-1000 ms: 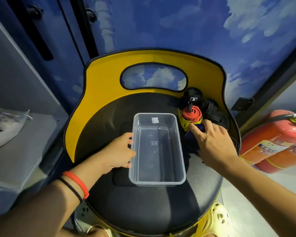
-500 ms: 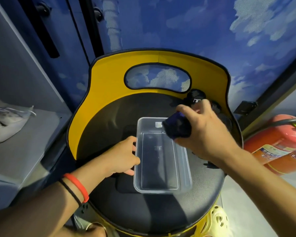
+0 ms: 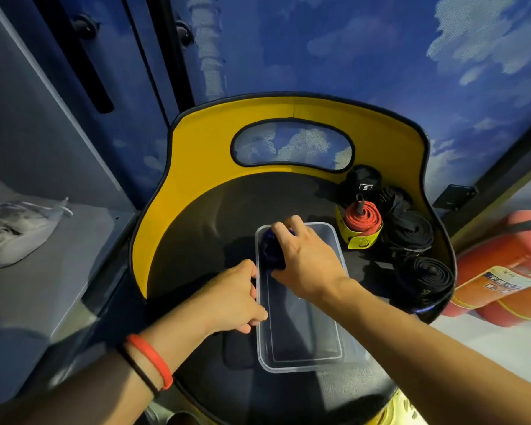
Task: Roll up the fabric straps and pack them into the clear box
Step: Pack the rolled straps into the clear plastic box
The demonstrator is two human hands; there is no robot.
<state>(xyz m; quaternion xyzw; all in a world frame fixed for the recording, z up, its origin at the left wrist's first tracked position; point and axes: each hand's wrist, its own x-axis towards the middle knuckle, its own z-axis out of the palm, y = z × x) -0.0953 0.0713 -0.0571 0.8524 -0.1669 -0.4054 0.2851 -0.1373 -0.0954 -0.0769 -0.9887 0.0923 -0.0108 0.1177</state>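
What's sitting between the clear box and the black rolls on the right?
A red rolled strap, wrapped in a yellow band, shows there in the head view.

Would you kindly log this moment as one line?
right hand: holds blue roll in clear box | left hand: holds box wall

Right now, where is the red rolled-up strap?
In the head view, the red roll stands on the black seat, right of the far end of the clear box, with black rolls behind and to its right.
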